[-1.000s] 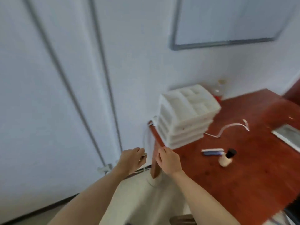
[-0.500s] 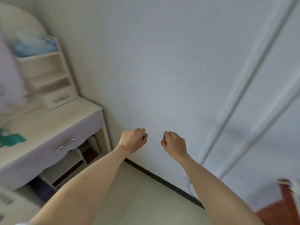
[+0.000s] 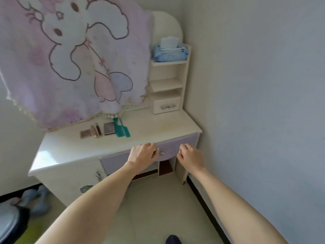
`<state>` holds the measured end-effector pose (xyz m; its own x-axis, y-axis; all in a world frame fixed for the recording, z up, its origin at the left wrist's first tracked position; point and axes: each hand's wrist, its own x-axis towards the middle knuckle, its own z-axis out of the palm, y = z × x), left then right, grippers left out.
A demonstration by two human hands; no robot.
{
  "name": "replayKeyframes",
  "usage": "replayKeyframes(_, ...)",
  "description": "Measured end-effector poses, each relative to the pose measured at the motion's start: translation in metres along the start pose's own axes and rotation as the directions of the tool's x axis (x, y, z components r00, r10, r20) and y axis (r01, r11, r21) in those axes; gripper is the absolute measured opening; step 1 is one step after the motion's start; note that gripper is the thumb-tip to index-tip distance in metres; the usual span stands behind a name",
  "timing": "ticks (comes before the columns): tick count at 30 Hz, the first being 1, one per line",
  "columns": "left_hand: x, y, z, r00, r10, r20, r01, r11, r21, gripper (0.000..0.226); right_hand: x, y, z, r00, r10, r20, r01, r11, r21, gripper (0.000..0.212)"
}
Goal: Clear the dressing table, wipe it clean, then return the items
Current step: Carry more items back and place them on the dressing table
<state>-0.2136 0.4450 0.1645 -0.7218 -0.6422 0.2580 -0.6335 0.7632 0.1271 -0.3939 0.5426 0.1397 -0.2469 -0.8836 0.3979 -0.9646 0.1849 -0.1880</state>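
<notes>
The dressing table (image 3: 73, 152) stands against the wall, its cream top bearing four groups of items near the rear edge, left of centre: a brown palette (image 3: 85, 133), two slim tubes (image 3: 96, 130), a grey compact (image 3: 109, 128) and a teal comb (image 3: 121, 128). A pink blanket (image 3: 70, 55) with a rabbit print hangs over the mirror area, its fringe reaching the rear edge of the top. A shelf unit (image 3: 168, 85) occupies the rear right corner; a blue tissue pack (image 3: 170, 51) sits on its uppermost shelf. Both hands are raised in front of the lilac drawer front (image 3: 175, 148) at the front edge. The left hand (image 3: 142, 155) has its fingers curled; something small and pale shows at the fingertips, but whether it is held or belongs to the drawer handle cannot be determined. The right hand (image 3: 190, 156) is curled into a loose fist with nothing visible in it. Assessment of progress: items remain on the top, and a yellowish stain (image 3: 166, 127) is visible toward the right side, so clearing appears unfinished and wiping appears not yet done. Remaining: remove the four item groups, wipe the surface, return the items.
</notes>
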Motion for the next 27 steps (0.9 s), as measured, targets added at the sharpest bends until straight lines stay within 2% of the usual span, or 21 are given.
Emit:
replayKeyframes(4, 0.045, -0.036, 0.014, 0.993, -0.117, -0.025, 0.118, 0.993, 0.011, 0.028, 0.07, 0.006, 0.044, 0.99, -0.117, 0.078, 0.113, 0.992, 0.047, 0.007)
replayKeyframes(8, 0.095, -0.067, 0.033, 0.976, -0.206, -0.071, 0.204, 0.978, -0.041, 0.024, 0.14, 0.02, 0.084, 0.964, -0.205, 0.17, 0.195, 0.978, 0.074, 0.014)
replayKeyframes(11, 0.118, -0.087, 0.044, 0.962, -0.262, -0.081, 0.26, 0.965, -0.039, 0.023, 0.185, 0.025, 0.113, 0.945, -0.216, 0.246, 0.193, 0.974, 0.117, 0.02)
replayKeyframes(15, 0.139, -0.123, 0.066, 0.94, -0.34, -0.034, 0.339, 0.94, -0.036, 0.025, 0.229, 0.017, 0.154, 0.889, -0.282, 0.362, 0.238, 0.958, 0.162, 0.022)
replayKeyframes(24, 0.211, -0.216, 0.124, 0.918, -0.384, 0.102, 0.392, 0.916, -0.082, 0.03, 0.312, -0.007, 0.243, 0.815, -0.289, 0.503, 0.226, 0.957, 0.184, 0.024)
replayKeyframes(27, 0.234, -0.237, 0.141, 0.887, -0.403, 0.226, 0.427, 0.902, -0.067, 0.028, 0.331, -0.012, 0.268, 0.785, -0.301, 0.541, 0.23, 0.953, 0.197, 0.023)
